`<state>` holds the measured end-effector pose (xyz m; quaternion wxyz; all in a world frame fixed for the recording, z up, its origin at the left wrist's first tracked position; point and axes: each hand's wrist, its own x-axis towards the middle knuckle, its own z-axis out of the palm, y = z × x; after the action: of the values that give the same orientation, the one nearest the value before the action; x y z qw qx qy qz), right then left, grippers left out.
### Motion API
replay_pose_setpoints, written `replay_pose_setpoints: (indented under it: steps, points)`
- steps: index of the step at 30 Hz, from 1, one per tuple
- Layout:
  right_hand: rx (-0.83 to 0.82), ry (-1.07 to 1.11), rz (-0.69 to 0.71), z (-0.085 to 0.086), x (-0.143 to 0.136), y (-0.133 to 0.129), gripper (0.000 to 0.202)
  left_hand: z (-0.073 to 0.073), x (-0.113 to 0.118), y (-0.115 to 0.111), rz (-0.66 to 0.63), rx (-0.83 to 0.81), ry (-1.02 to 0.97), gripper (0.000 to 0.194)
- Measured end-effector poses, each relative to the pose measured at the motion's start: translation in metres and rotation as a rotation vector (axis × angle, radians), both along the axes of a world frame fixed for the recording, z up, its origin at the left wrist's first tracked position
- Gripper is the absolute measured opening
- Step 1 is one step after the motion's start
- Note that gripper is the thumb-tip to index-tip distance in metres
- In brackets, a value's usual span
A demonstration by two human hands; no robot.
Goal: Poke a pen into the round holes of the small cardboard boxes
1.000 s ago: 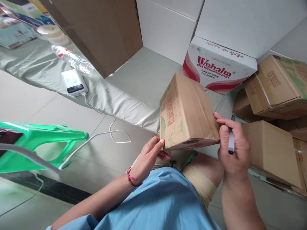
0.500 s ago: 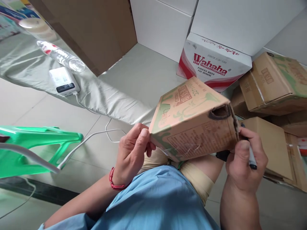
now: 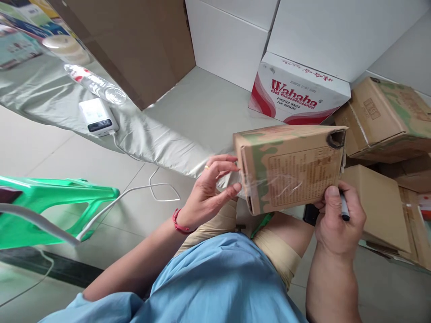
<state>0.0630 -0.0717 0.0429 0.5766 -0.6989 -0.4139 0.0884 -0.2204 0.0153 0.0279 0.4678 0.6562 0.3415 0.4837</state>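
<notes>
A brown cardboard box with green print hangs tilted above my lap, a strip of clear tape shining on its side. My right hand is closed on its lower right corner, thumb on the printed face. The same hand also keeps a marker pen with a black end tucked among its fingers. At the box's left end, my left hand has thumb and fingers apart; the fingertips are at the edge, and I cannot tell how firmly they touch. A torn, dark-rimmed hole shows in the upper right corner.
A white and red Wahaha carton stands by the wall. More cardboard boxes are stacked at right. A power bank with a cable and a plastic bottle lie on the cloth-covered surface. A green stool is at left.
The box has turned so its printed side faces me more, and it has shifted right. My left hand has loosened from the near corner and moved up and right, its fingers spreading.
</notes>
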Motion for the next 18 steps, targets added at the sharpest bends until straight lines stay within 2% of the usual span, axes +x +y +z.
replay_pose_setpoints:
  steps: [2,5,7,9,12,15,18]
  points:
    - [0.025,0.132,-0.022,-0.007,0.007,0.003,0.039,-0.016,0.011,0.012,-0.078,-0.121,-0.06,0.059]
    - [0.048,0.262,-0.027,-0.012,0.013,0.008,0.041,-0.044,0.03,0.038,-0.038,-0.352,-0.089,0.112]
    - [0.038,0.279,-0.018,-0.014,0.014,0.011,0.043,-0.061,0.043,0.059,-0.036,-0.517,-0.164,0.133]
    - [0.031,0.28,-0.009,-0.014,0.013,0.015,0.046,-0.074,0.054,0.076,-0.056,-0.622,-0.282,0.127]
    - [0.054,0.289,-0.008,-0.012,0.008,0.019,0.048,-0.08,0.059,0.091,-0.104,-0.669,-0.366,0.092]
    - [0.1,0.237,-0.011,-0.003,0.004,0.019,0.047,-0.074,0.052,0.09,-0.099,-0.673,-0.335,0.07]
    - [0.185,0.115,-0.016,0.011,0.003,0.018,0.055,-0.063,0.04,0.079,-0.065,-0.679,-0.309,0.065]
